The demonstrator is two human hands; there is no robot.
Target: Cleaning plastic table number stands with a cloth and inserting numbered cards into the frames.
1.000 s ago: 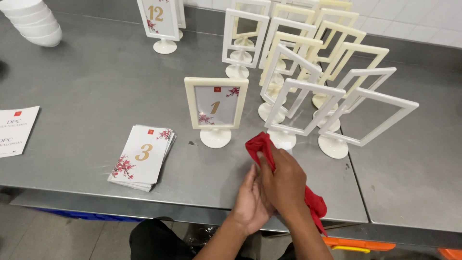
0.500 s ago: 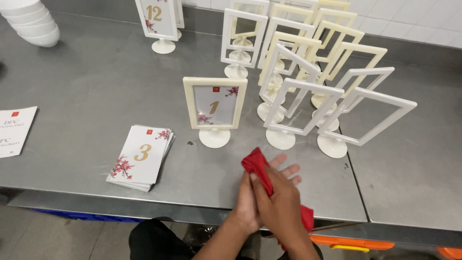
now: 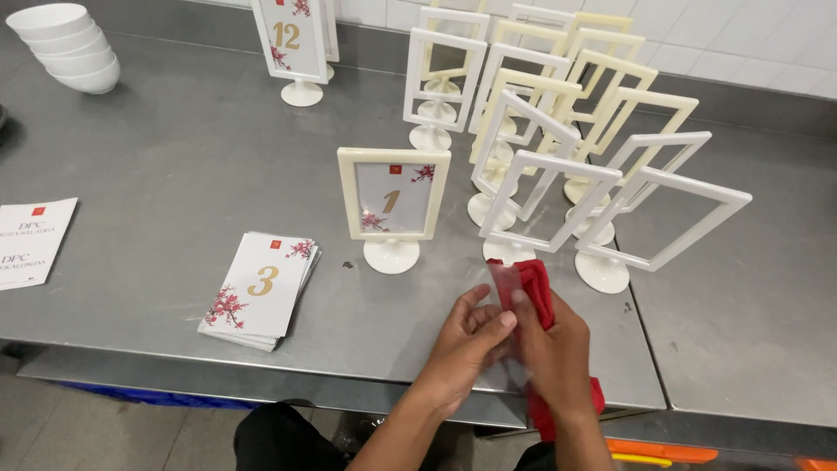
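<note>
While the red cloth (image 3: pixel 534 292) stays gripped by both hands (image 3: pixel 514 336), a clear sheet (image 3: pixel 506 296) is now raised near the counter's (image 3: pixel 157 148) front edge.

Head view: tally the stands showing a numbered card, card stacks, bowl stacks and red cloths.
Stands showing a numbered card: 2
Card stacks: 1
Bowl stacks: 1
Red cloths: 1
Total: 5

A bright red cloth (image 3: pixel 534 292) sits in front of the cream frame (image 3: pixel 393 206), whose white card shows a gold numeral and red blossoms. Left of that frame, a card stack (image 3: pixel 260 289) repeats the pattern; the table (image 3: pixel 157 174) is dull grey steel
</note>
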